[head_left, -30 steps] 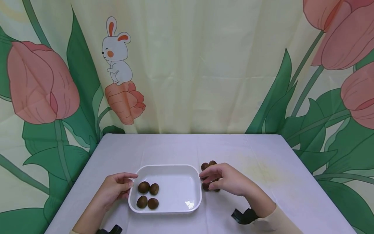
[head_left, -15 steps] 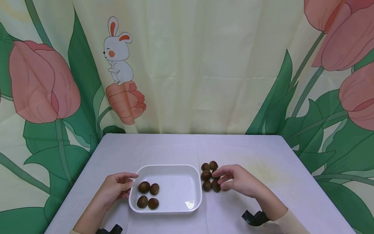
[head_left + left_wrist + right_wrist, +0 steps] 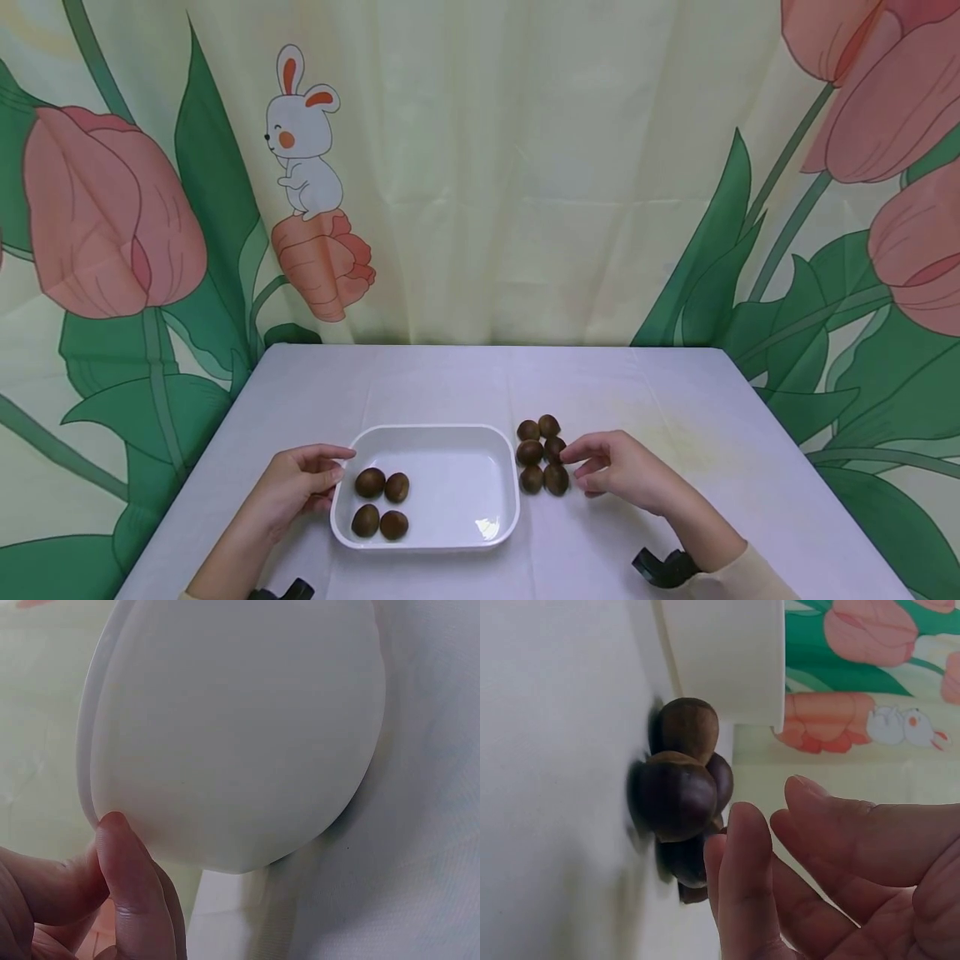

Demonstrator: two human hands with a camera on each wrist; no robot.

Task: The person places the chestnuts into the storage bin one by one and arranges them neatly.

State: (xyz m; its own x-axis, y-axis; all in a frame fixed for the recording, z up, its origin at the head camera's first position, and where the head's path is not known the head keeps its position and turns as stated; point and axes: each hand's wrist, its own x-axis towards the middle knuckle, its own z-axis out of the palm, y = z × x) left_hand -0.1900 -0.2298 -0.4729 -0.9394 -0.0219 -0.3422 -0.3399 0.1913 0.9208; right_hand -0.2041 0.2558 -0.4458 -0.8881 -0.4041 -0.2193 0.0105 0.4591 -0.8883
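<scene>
A white rectangular tray (image 3: 450, 467) lies on the table with several brown chestnuts (image 3: 370, 482) in its left half. My left hand (image 3: 303, 487) holds the tray's left rim between thumb and fingers; the left wrist view shows the thumb (image 3: 131, 877) against the outer wall. Just right of the tray, more chestnuts (image 3: 529, 452) stand grouped on the cloth in two columns. Beside that group is my right hand (image 3: 618, 467), fingers loosely bent, holding nothing. In the right wrist view a gap shows between thumb and fingers, with the chestnuts (image 3: 676, 796) just beyond the fingertips.
A white cloth covers the table (image 3: 637, 400). Behind its far edge hangs a curtain (image 3: 487, 167) printed with tulips and a rabbit on a carrot. Black wrist-camera mounts (image 3: 666, 568) show at both wrists.
My right hand has drawn back to the right from over the grouped chestnuts, uncovering them. My left hand and the tray have stayed in place.
</scene>
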